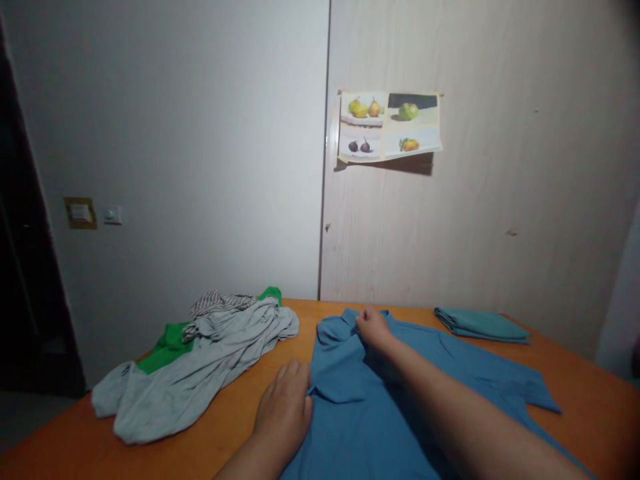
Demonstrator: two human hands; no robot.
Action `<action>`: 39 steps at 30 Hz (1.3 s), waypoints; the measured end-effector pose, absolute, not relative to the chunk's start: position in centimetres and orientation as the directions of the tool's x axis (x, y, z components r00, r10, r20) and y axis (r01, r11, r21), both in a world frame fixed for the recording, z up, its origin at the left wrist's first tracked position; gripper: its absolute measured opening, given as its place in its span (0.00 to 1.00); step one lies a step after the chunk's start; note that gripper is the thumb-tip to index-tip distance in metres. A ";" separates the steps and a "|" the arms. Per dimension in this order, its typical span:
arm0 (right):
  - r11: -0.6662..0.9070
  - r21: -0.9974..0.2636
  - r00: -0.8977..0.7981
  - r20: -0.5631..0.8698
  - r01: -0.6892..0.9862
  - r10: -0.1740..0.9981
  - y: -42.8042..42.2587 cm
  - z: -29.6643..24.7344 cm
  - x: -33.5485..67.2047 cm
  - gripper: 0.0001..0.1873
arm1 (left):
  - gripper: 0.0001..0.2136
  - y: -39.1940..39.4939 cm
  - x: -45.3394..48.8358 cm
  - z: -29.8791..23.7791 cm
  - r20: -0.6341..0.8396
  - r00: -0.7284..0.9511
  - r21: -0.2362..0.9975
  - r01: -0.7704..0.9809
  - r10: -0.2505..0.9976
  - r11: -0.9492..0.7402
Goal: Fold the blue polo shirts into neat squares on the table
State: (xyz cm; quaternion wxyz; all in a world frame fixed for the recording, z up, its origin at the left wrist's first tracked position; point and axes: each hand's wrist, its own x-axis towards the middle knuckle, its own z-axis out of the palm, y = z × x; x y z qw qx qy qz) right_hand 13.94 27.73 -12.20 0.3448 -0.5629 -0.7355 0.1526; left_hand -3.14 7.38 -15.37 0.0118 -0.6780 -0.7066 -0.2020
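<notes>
A blue collared shirt [385, 427] lies spread over the orange table, its collar toward the wall and one short sleeve reaching out to the right. Just below the collar, my right hand [373, 327] is closed on the fabric. My left hand [286, 407] grips the shirt's left edge lower down, where creases run out from the fingers. The cloth between both hands is folded inward and bunched on the left side. My left fingertips are partly hidden by the hand itself.
On the left of the orange table [250, 393] lies a loose heap with a grey garment [175, 400], a green cloth [167, 347] and a striped cloth [220, 303]. A folded teal garment [483, 325] sits at the back right. Behind stands a wall with a fruit picture [390, 127].
</notes>
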 end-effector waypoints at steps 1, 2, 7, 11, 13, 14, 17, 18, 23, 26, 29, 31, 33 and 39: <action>0.304 -0.594 -0.129 0.319 0.745 0.939 27.7 -12.5 14.7 0.09 | 0.10 7.4 -3.1 -15.3 0.298 -0.072 0.269 0.963 0.952 -0.012; 0.293 -0.573 -0.132 0.306 0.765 0.943 27.6 -12.7 15.2 0.08 | 0.10 7.4 -3.1 -15.3 0.306 -0.060 0.267 0.963 0.950 -0.026; 0.299 -0.468 -0.184 0.276 0.831 0.943 26.9 -12.3 15.1 0.09 | 0.10 7.5 -3.1 -15.5 0.347 -0.006 0.251 0.964 0.938 -0.087; 0.364 -0.415 -0.284 0.242 0.834 0.928 26.8 -11.7 12.3 0.17 | 0.11 7.5 -3.1 -15.5 0.354 0.020 0.245 0.963 0.935 -0.113; 0.382 -0.400 -0.341 0.174 0.833 0.924 26.9 -11.8 11.0 0.18 | 0.12 7.4 -3.1 -15.5 0.368 0.044 0.241 0.960 0.929 -0.141; 0.389 -0.398 -0.365 0.138 0.831 0.921 27.0 -11.9 10.5 0.17 | 0.12 7.4 -3.1 -15.4 0.375 0.057 0.240 0.958 0.925 -0.157; 0.409 -0.412 -0.393 0.127 0.814 0.911 27.5 -12.1 9.3 0.08 | 0.10 7.4 -3.2 -15.4 0.383 0.075 0.244 0.953 0.921 -0.179; 0.412 -0.420 -0.380 0.161 0.809 0.911 27.7 -12.1 9.1 0.08 | 0.10 7.4 -3.2 -15.4 0.382 0.077 0.244 0.953 0.921 -0.181; 0.364 -0.436 -0.286 0.236 0.823 0.929 28.5 -12.7 9.1 0.15 | 0.09 7.4 -3.4 -15.7 0.358 0.092 0.227 0.957 0.929 -0.182; 0.312 -0.449 -0.241 0.209 0.837 0.948 29.2 -13.3 9.9 0.17 | 0.09 7.4 -3.4 -15.8 0.351 0.085 0.226 0.959 0.932 -0.172; 0.285 -0.475 -0.237 0.158 0.833 0.958 30.0 -13.5 11.1 0.22 | 0.06 7.3 -3.2 -15.7 0.337 0.075 0.221 0.963 0.939 -0.156; 0.292 -0.487 -0.277 0.104 0.823 0.955 30.3 -13.2 12.1 0.24 | 0.04 7.2 -3.0 -15.4 0.326 0.074 0.219 0.964 0.942 -0.152; 0.312 -0.498 -0.345 0.026 0.809 0.938 30.2 -12.8 13.1 0.21 | 0.02 7.2 -3.0 -15.3 0.322 0.076 0.224 0.962 0.944 -0.154; 0.356 -0.547 -0.449 -0.041 0.758 0.893 29.1 -11.6 14.5 0.06 | 0.03 7.1 -3.1 -15.2 0.323 0.096 0.233 0.956 0.942 -0.177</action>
